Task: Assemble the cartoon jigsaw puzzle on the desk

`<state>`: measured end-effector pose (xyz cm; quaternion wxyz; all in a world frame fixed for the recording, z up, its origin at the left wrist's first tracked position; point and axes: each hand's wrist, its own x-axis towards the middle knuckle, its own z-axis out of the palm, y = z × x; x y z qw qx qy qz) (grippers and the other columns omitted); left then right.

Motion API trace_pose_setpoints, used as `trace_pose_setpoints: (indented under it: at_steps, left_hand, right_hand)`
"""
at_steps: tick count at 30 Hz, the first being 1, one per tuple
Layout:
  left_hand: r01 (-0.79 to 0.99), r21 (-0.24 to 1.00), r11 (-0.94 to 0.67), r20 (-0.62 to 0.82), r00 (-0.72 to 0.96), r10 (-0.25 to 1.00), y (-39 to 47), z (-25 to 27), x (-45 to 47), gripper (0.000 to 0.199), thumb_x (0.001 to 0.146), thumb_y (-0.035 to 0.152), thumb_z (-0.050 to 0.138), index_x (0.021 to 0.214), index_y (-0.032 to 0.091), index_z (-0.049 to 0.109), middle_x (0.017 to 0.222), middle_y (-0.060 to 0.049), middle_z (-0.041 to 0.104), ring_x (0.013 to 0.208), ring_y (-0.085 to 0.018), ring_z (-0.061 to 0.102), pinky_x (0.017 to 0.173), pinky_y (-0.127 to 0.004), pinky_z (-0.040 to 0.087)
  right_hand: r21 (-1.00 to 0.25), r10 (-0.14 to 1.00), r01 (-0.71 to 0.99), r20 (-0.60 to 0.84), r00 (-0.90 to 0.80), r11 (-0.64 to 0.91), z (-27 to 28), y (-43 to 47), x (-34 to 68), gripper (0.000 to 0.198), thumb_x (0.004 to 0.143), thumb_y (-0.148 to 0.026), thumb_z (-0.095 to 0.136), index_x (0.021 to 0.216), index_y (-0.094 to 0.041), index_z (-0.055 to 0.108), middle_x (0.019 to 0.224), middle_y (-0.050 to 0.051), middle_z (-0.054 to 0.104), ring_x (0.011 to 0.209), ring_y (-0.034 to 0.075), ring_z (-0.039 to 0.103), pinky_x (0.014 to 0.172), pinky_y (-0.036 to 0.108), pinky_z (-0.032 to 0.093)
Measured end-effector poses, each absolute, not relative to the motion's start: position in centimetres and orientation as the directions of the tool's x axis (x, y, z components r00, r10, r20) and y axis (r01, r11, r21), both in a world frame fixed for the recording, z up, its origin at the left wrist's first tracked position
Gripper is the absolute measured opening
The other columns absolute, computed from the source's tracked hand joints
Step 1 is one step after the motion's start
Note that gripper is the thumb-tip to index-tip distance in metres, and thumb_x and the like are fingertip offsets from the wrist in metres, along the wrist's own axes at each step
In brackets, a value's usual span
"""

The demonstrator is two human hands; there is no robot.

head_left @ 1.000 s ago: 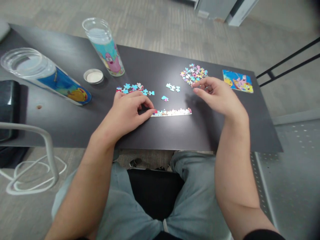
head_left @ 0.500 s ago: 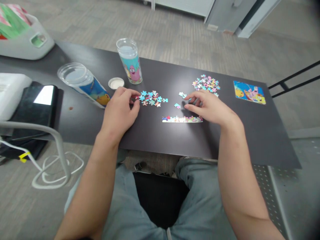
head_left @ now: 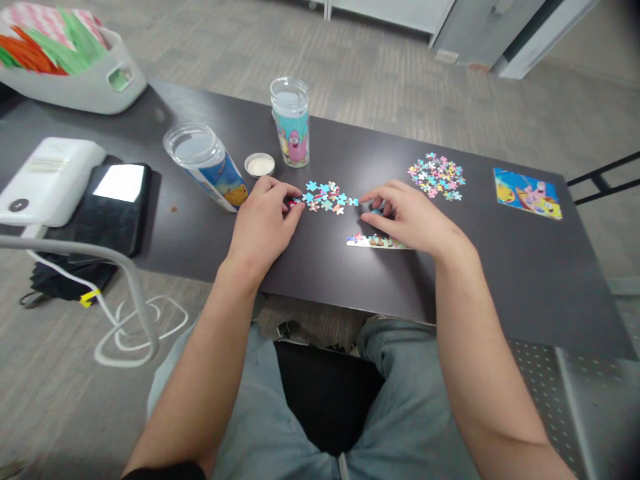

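A small pile of mostly blue jigsaw puzzle pieces (head_left: 325, 196) lies on the dark table between my hands. My left hand (head_left: 265, 217) is at the pile's left edge, its thumb and curled fingers closed around a reddish puzzle piece (head_left: 296, 201). My right hand (head_left: 405, 217) hovers low on the right side, thumb and index finger apart, the index tip close to the pile's rightmost blue piece. Under its palm a bluish piece partly shows. Just in front of it lies a joined strip of puzzle pieces (head_left: 376, 241), its right end hidden by my right hand.
Farther right are a second pile of pieces (head_left: 436, 176) and a cartoon picture card (head_left: 527, 193). Two clear-topped canisters (head_left: 293, 127) (head_left: 210, 167) and a round lid (head_left: 260, 165) stand at left. Beyond are a white device (head_left: 50, 180), a black case (head_left: 113, 213) and a bin (head_left: 95, 87).
The view has shifted left. My right hand has moved left toward the near pile and now covers the spot of the loose pieces. My left hand stays at the pile's left edge.
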<state>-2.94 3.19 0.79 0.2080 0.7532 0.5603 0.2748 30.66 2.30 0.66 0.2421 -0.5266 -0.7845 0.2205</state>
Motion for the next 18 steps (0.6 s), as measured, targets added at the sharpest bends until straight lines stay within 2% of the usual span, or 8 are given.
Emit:
trace_pose_setpoints:
  at_steps: [3,8,10,14,18]
  left_hand:
    - [0.714,0.649,-0.263,0.146,0.222,0.964,3.2,1.1,-3.4,0.017,0.11,0.034,0.076,0.122,0.028,0.086,0.132,-0.01,0.077,0.096,-0.027,0.07,0.113,-0.054,0.066]
    - [0.649,0.694,-0.313,0.102,0.342,0.934,3.3,1.7,-3.9,0.019,0.109,0.035,0.072,0.114,0.03,0.09,0.128,-0.009,0.084,0.11,-0.031,0.075,0.111,-0.053,0.063]
    - [0.604,0.728,-0.324,0.099,0.375,0.922,3.3,1.9,-3.9,0.021,0.107,0.034,0.07,0.114,0.03,0.09,0.126,-0.007,0.085,0.105,-0.029,0.073,0.106,-0.051,0.063]
    - [0.654,0.71,-0.262,0.13,0.243,0.961,2.9,2.0,-3.8,0.021,0.103,0.032,0.076,0.12,0.029,0.087,0.129,-0.008,0.082,0.09,-0.026,0.067,0.099,-0.052,0.064]
    - [0.76,0.616,-0.208,0.148,0.148,0.978,2.6,1.9,-3.4,0.022,0.103,0.048,0.089,0.113,0.029,0.081,0.118,-0.009,0.075,0.102,-0.032,0.07,0.105,-0.056,0.063]
  right_hand:
    - [-0.609,0.934,0.713,0.159,-0.319,0.347,0.6,2.5,30.8,0.02,0.108,-0.045,0.091,0.126,-0.036,0.093,0.117,0.009,0.081,0.095,0.035,0.072,0.099,0.057,0.066]
    - [-0.628,0.939,0.701,0.177,-0.295,0.338,0.4,2.6,31.1,0.019,0.108,-0.043,0.09,0.125,-0.034,0.093,0.112,0.008,0.08,0.089,0.032,0.068,0.095,0.055,0.063]
    - [-0.637,0.94,0.694,0.178,-0.291,0.336,0.2,2.6,31.1,0.02,0.108,-0.043,0.09,0.125,-0.034,0.092,0.112,0.007,0.08,0.088,0.031,0.068,0.094,0.053,0.063]
    - [-0.647,0.937,0.679,0.204,-0.282,0.346,0.1,2.7,31.1,0.023,0.108,-0.039,0.087,0.129,-0.032,0.092,0.112,0.007,0.08,0.088,0.03,0.069,0.095,0.054,0.064]
    - [-0.665,0.936,0.662,0.2,-0.289,0.346,0.3,2.8,31.2,0.021,0.108,-0.039,0.087,0.127,-0.033,0.091,0.111,0.008,0.08,0.088,0.032,0.069,0.096,0.059,0.066]
